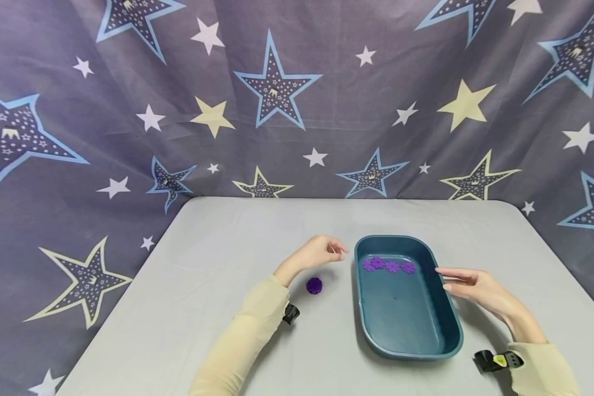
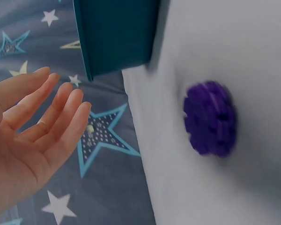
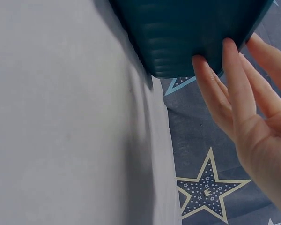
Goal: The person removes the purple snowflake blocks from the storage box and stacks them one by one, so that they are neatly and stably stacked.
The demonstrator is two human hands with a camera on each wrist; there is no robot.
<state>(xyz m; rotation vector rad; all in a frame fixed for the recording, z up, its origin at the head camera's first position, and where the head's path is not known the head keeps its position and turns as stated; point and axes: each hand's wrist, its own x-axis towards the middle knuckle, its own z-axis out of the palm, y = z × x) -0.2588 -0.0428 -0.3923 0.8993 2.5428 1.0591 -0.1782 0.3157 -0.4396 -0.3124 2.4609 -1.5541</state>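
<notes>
A deep teal plastic tray (image 1: 401,313) sits right of the table's middle. Several flat purple flower-edged discs (image 1: 392,267) lie in a row at its far end. To the tray's left, a small stack of the same purple discs (image 2: 210,119) rests on the table. My left hand (image 1: 318,251) hovers between stack and tray, fingers loosely bent; the left wrist view shows nothing in its palm. My right hand (image 1: 482,289) is at the tray's right side, its extended fingers (image 3: 232,70) touching the outer wall near the rim.
A pale grey cloth covers the table (image 1: 218,247). Behind it hangs a dark curtain (image 1: 297,148) printed with stars. Black straps with small devices are worn on the left wrist (image 1: 291,313) and the right wrist (image 1: 497,361).
</notes>
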